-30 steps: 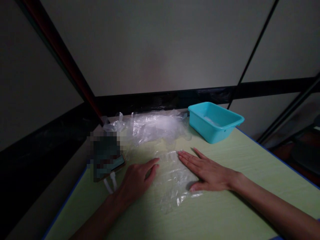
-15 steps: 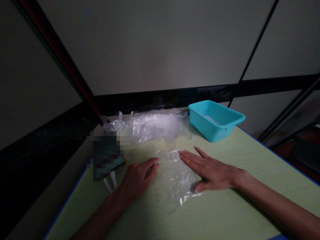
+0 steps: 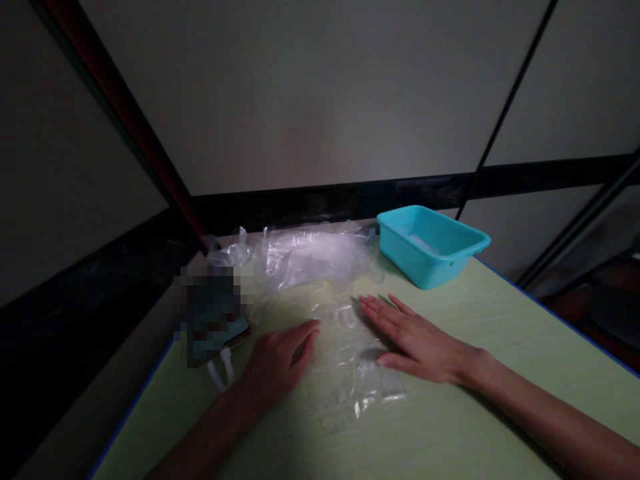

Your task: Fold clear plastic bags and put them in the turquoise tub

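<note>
A thin, wrinkled clear plastic bag (image 3: 345, 367) lies spread on the pale green table in front of me. My left hand (image 3: 280, 357) is at its left edge, fingers curled and thumb close to the index finger, pinching that edge. Over the bag's right side is my right hand (image 3: 415, 337), palm down and fingers stretched out. The thumb is spread away from the other fingers, with a shadow beneath it. I cannot tell whether this hand still touches the plastic.
Behind the bag lies a pile of clear plastic (image 3: 320, 257), with a crumpled piece (image 3: 233, 253) to its left. A turquoise basin (image 3: 423, 263) stands at the back right. A partly blurred phone (image 3: 235, 330) is at the left. Cabinet panels (image 3: 310, 100) rise behind the table.
My right hand has shifted slightly left and appears to lift off the plastic, uncovering its lower right corner. My left hand stays almost in place.
</note>
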